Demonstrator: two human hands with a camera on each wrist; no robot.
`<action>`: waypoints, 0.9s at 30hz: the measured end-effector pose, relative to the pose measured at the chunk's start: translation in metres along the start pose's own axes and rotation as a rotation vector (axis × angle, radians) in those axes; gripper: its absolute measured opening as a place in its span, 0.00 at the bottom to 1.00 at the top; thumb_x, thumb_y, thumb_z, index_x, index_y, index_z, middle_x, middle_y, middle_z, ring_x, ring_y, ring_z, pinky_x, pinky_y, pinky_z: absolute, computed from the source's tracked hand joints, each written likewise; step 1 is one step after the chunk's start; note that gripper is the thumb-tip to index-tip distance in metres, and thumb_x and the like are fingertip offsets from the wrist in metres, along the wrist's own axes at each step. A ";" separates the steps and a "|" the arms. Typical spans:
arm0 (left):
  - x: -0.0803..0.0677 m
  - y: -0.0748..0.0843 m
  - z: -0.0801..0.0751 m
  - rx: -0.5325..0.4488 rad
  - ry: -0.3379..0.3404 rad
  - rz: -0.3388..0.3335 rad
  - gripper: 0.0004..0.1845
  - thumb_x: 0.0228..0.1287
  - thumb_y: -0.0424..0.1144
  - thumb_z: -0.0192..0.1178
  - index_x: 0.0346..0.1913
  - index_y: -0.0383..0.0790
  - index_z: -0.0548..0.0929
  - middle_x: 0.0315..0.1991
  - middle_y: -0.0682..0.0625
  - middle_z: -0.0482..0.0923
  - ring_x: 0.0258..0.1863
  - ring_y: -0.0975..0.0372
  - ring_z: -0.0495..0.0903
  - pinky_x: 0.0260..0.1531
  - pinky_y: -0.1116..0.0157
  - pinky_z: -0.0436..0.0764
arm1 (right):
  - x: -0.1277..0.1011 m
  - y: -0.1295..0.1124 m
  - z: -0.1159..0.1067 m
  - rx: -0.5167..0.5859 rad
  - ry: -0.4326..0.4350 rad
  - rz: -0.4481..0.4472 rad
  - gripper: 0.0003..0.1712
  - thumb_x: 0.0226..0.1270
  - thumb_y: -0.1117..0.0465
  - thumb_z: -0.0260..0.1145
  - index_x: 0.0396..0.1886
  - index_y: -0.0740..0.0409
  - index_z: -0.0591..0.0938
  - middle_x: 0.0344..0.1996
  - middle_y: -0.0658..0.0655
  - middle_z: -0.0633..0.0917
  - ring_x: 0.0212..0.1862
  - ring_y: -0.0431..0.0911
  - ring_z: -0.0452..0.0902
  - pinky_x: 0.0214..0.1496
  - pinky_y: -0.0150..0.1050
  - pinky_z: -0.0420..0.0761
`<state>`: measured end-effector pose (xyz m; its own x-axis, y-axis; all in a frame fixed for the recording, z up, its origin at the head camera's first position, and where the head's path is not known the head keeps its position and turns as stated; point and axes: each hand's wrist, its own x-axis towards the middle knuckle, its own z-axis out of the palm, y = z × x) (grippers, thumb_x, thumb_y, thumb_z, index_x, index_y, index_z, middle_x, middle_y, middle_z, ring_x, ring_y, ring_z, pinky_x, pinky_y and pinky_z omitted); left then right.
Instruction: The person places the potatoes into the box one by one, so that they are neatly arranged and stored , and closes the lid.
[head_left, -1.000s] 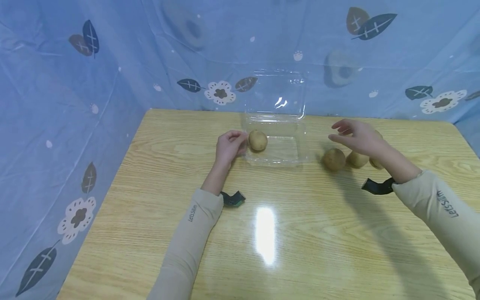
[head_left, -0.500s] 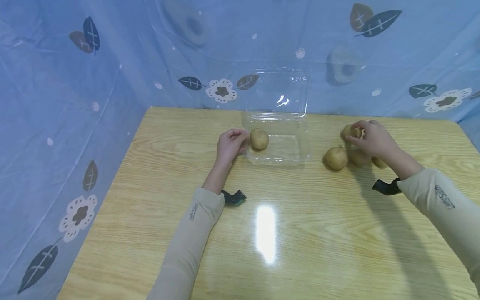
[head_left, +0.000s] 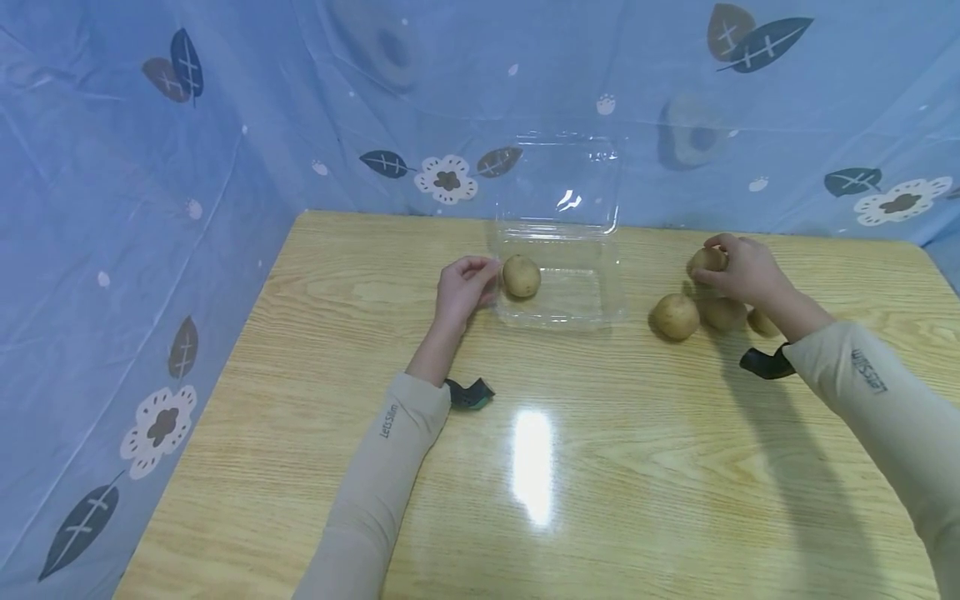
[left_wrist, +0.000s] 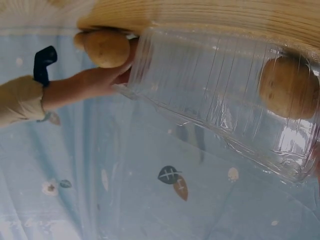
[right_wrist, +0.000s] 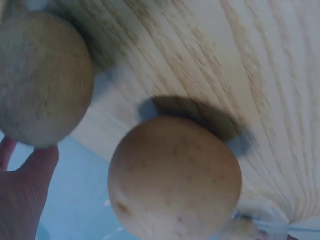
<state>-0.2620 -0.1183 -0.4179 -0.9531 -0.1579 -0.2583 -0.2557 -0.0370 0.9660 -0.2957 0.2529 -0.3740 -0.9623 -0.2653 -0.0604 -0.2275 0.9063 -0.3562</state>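
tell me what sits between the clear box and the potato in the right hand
Only bare wooden table, in the head view; the loose potato lies nearer the camera, off that line.

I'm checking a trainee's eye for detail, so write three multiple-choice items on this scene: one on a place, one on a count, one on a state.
1. Where does the potato in the clear box lie?
A. At the end of the clear box nearest the left hand
B. At the end nearest the right hand
C. On the lid

2. How many potatoes show in the head view?
A. Three
B. Five
C. Seven

3. What is the right hand doing?
A. Lying flat on the table
B. Gripping the held potato
C. Closing the lid

Answers:
1 A, it sits just past the left hand's fingers.
2 B, one in the box, one held, and three loose potatoes on the table.
3 B, its fingers curl round that potato.
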 end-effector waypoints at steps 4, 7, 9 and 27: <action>0.000 0.002 0.000 -0.006 -0.008 0.004 0.14 0.57 0.43 0.63 0.42 0.38 0.80 0.40 0.47 0.80 0.40 0.62 0.79 0.32 0.69 0.85 | 0.005 0.005 -0.001 -0.019 -0.012 0.010 0.31 0.62 0.55 0.59 0.56 0.75 0.65 0.43 0.80 0.73 0.45 0.69 0.68 0.43 0.61 0.71; -0.001 0.003 0.000 -0.006 -0.010 0.004 0.15 0.57 0.44 0.63 0.43 0.38 0.80 0.41 0.47 0.80 0.41 0.62 0.79 0.32 0.70 0.85 | 0.008 0.006 -0.001 -0.035 -0.011 0.010 0.31 0.62 0.54 0.59 0.56 0.73 0.66 0.43 0.80 0.74 0.43 0.68 0.69 0.42 0.62 0.71; -0.001 0.004 0.000 -0.006 -0.009 0.005 0.15 0.57 0.44 0.63 0.43 0.38 0.80 0.42 0.46 0.80 0.41 0.62 0.79 0.31 0.70 0.85 | 0.010 0.006 -0.002 -0.038 -0.013 0.004 0.30 0.62 0.53 0.59 0.56 0.72 0.67 0.41 0.79 0.75 0.40 0.67 0.70 0.39 0.61 0.72; -0.003 0.003 0.001 0.023 0.014 -0.017 0.15 0.57 0.44 0.62 0.43 0.38 0.80 0.43 0.45 0.80 0.39 0.62 0.80 0.30 0.70 0.85 | -0.002 -0.023 -0.021 0.178 0.154 -0.016 0.31 0.61 0.50 0.62 0.58 0.64 0.70 0.53 0.71 0.73 0.49 0.66 0.72 0.35 0.37 0.77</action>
<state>-0.2601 -0.1166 -0.4148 -0.9462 -0.1708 -0.2749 -0.2761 -0.0168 0.9610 -0.2921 0.2396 -0.3462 -0.9733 -0.2134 0.0849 -0.2262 0.8264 -0.5156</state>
